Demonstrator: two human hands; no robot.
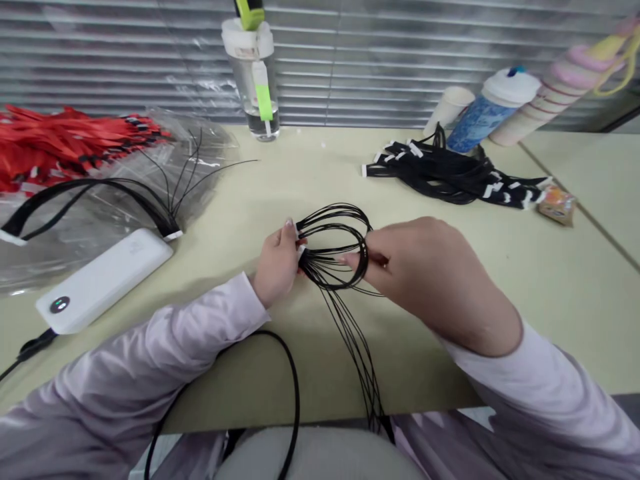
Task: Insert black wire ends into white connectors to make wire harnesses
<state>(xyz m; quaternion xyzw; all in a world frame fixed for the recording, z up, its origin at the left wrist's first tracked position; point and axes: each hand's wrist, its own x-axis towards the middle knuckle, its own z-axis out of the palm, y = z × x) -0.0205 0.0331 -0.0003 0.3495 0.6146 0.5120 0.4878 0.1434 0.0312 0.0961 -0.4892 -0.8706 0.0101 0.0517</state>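
Between my hands is a looped bundle of thin black wires with small white connectors at its left ends. My left hand is closed on those connector ends, the thumb on top. My right hand pinches wires at the right side of the loop, its fingertips partly inside the loop. More loose wires from the bundle trail down over the table's front edge toward my lap.
Left lie a white power bank, a black wire harness on clear plastic, and red strips. A clear bottle stands at the back. Right are bundled black cables, a small packet, a blue cup and a pink bottle.
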